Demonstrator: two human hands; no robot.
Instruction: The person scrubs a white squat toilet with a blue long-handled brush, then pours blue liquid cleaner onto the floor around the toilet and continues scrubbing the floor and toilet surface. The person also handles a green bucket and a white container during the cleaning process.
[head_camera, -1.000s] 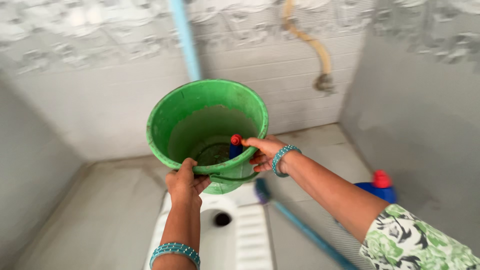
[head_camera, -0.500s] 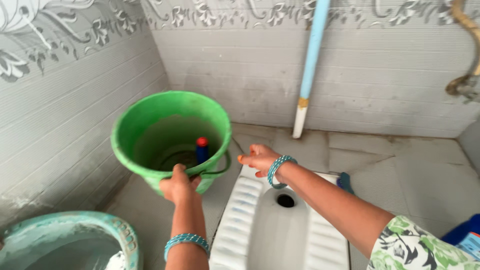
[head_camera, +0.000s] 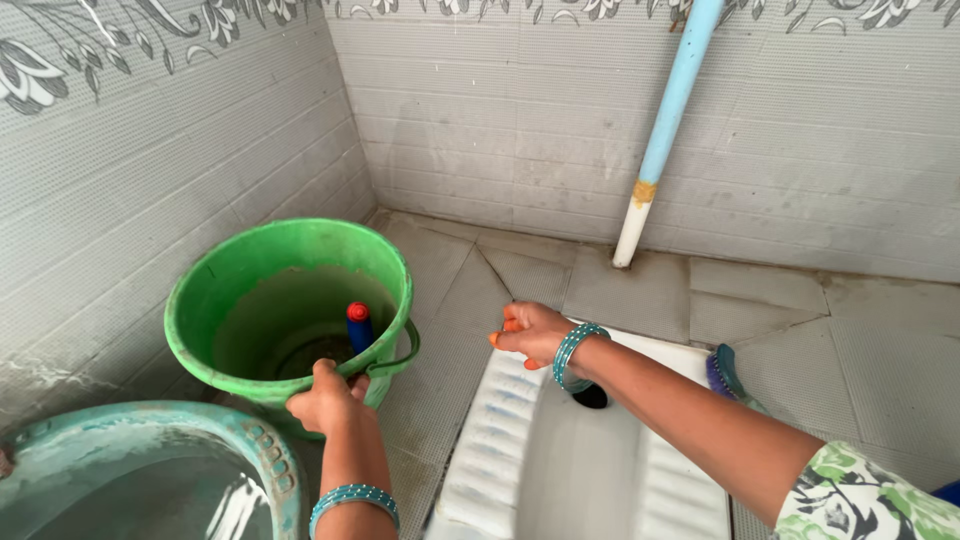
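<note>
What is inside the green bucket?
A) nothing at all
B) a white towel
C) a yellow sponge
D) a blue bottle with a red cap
D: a blue bottle with a red cap stands inside the green bucket, whose rim the left hand grips, while the right hand is off the bucket, above the white squat toilet pan.

This is a tiled squat-toilet room in a home. A white ceramic squat pan (head_camera: 560, 450) is set into the grey floor tiles (head_camera: 760, 290) at near centre. Grey wall tiles (head_camera: 480, 120) with a floral border (head_camera: 80, 50) close in the left and far sides, a pale blue pipe (head_camera: 665, 120) runs down the far wall, and a teal water basin (head_camera: 150, 480) sits near left.
</note>
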